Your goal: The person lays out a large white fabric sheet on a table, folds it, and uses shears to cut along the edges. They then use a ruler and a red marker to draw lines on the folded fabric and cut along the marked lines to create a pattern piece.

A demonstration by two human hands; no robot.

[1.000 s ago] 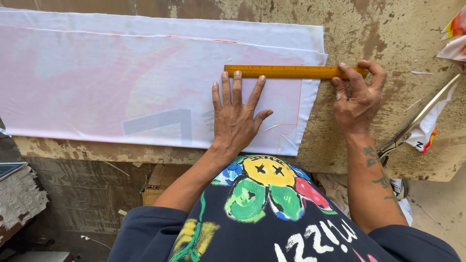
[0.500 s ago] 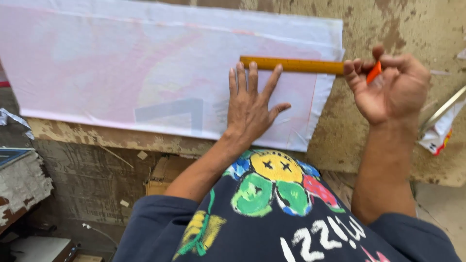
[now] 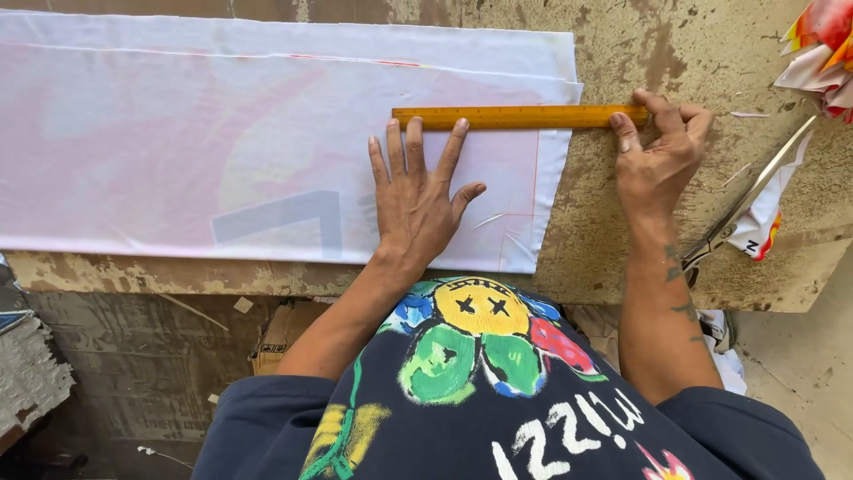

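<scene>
Two bare hands worked the bench edge below my camera. Nearest me, the left hand (image 3: 418, 200) lay flat with its fingers spread wide, palm pressing down on the white cloth (image 3: 222, 151), its fingertips just touching the near edge of the yellow ruler (image 3: 520, 116). Beside it, the right hand (image 3: 659, 160) rested on the worn tabletop (image 3: 622, 240), fingers curled narrow around the ruler's right end, thumb and forefinger pinching it. That ruler lay level across the cloth's right end, overhanging onto bare wood. To the right, well apart, I saw scissors (image 3: 751, 200) lying at a slant, and colourful fabric scraps (image 3: 822, 49) sat at the far corner.
</scene>
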